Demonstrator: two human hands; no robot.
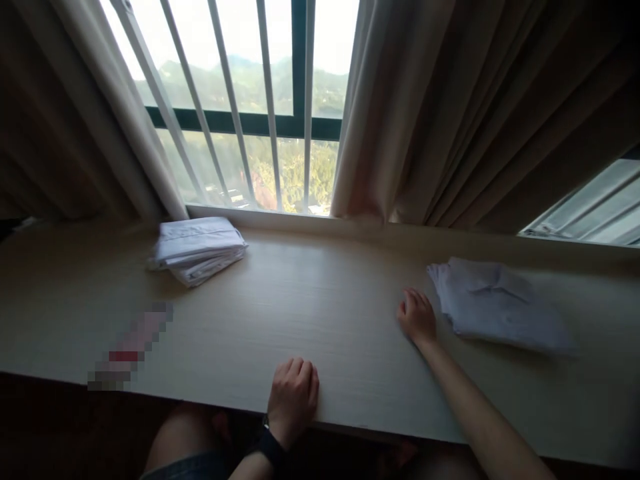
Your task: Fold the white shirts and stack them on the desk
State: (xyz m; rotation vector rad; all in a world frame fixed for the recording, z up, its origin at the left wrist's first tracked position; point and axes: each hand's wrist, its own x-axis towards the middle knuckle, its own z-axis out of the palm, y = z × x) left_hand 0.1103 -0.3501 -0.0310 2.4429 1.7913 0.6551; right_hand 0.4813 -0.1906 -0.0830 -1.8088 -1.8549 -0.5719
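My left hand [293,393], with a dark band on its wrist, rests on the near edge of the table, fingers curled into a loose fist. Farther in and to the right lies my right hand [417,317], its fingers bent in against the tabletop; nothing shows in either hand. Just right of my right hand is a pile of folded white cloth [505,307], close beside it with a small gap. A second stack of folded white cloth [200,243] sits at the back left, away from both hands. The undersides of my fingers are hidden.
The pale wooden table [310,300] runs along a barred window [240,120] with long curtains [410,100] on both sides. A blurred-out pinkish strip [133,347] lies at the front left. My legs are below the table edge.
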